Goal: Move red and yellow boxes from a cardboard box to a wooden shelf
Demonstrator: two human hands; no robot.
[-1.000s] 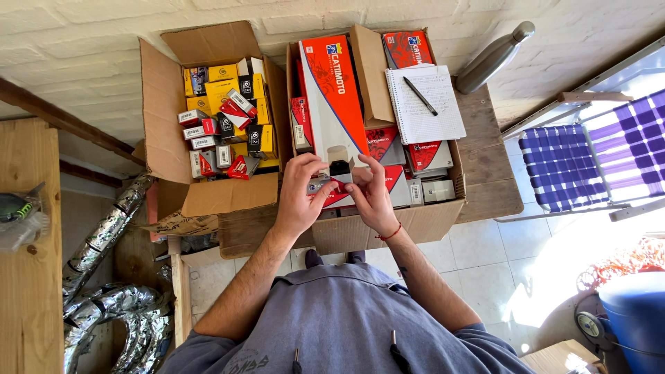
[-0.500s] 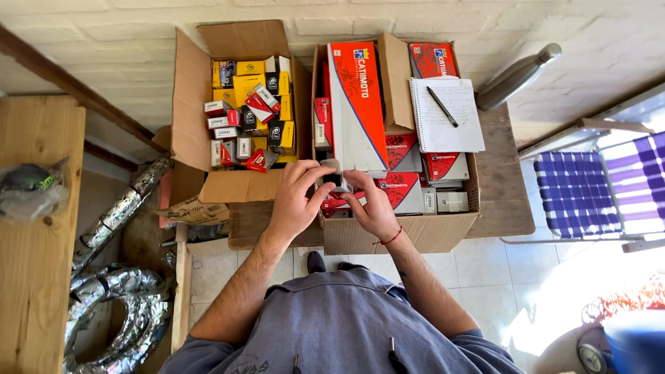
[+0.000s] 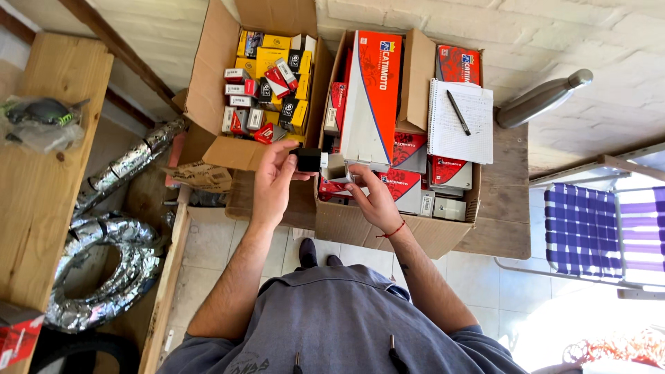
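My left hand (image 3: pixel 273 181) grips a small black block-shaped part (image 3: pixel 306 160) by its end. My right hand (image 3: pixel 370 196) holds a small pale open carton (image 3: pixel 335 167) right beside that part; the two items touch or nearly touch. Both hands hover over the gap between two open cardboard boxes. The left box (image 3: pixel 211 97) holds several small red, yellow and black cartons. The right box (image 3: pixel 346 225) holds larger red and white cartons, one tall one (image 3: pixel 374 97) standing upright.
A spiral notepad (image 3: pixel 460 121) with a black pen (image 3: pixel 458 112) lies on the right box. A metal bottle (image 3: pixel 544 99) lies on the wooden table. Foil ducting (image 3: pixel 111 270) coils at left under a wooden shelf (image 3: pixel 41 180). A purple checked folding chair (image 3: pixel 596 232) stands right.
The hands have drawn apart a little: the black part is now out beside the small carton, held in the left hand. The view has shifted rightward over the boxes.
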